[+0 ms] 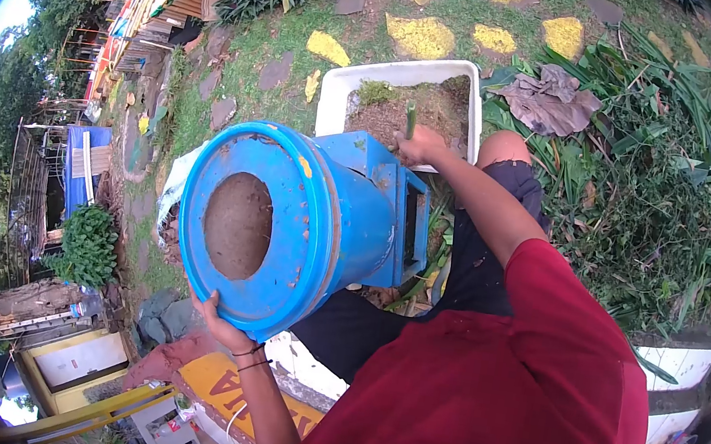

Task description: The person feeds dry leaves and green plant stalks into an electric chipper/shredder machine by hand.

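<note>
A blue plastic drum [354, 231] lies across my front, its round lid facing left with a wide hole that shows a grey-brown inside. My left hand [223, 323] grips the lower edge of the lid's rim, thumb and fingers against it. A blue box-like chute [406, 220] with a dark opening is fixed to the drum's far end. Over the near edge of a white tub [334, 96], my right hand [423, 146] is closed around a short green stalk-like piece [411, 121] that sticks up from the fist. Brown chopped plant matter [408, 107] fills much of the tub.
A large heap of cut green leaves and stems [649, 200] lies to the right, with a dried brown leaf [550, 99] on it. Yellow stepping stones [419, 38] dot the grass ahead. At lower left are an orange lettered surface [218, 389] and a leafy bush [86, 245].
</note>
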Demonstrator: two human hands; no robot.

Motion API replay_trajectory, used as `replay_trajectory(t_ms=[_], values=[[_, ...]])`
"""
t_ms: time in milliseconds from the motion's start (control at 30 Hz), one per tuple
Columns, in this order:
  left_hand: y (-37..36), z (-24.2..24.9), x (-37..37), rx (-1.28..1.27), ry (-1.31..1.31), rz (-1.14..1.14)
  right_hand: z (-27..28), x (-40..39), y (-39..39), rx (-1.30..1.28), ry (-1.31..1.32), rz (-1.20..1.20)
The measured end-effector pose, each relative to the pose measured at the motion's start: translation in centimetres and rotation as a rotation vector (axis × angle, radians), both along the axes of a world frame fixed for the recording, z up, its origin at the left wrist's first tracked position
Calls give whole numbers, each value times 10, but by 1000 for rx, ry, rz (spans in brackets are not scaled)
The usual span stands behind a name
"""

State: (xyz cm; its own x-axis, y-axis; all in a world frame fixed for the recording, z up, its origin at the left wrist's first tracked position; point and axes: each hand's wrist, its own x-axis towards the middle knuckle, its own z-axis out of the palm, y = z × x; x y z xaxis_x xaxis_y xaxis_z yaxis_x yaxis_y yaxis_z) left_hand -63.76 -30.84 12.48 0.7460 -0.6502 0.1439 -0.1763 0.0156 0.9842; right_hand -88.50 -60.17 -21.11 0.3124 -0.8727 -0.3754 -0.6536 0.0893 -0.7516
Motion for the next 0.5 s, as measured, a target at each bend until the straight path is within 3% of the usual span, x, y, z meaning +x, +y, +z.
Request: replay_trajectory(t_ms=[200, 267, 333, 433, 500], values=[[1, 0, 2, 24, 15, 11, 11, -7, 6, 43, 17, 49], [-1, -1, 2, 5, 18, -6, 21, -21, -11, 62, -26, -60], [0, 0, 2, 24, 19, 19, 35, -33, -26, 163, -246, -251], [0, -2, 4, -1, 20, -2, 74, -47, -32, 55, -166, -170], [2, -5, 11, 1, 25, -6, 83, -49, -34, 117, -150, -162]])
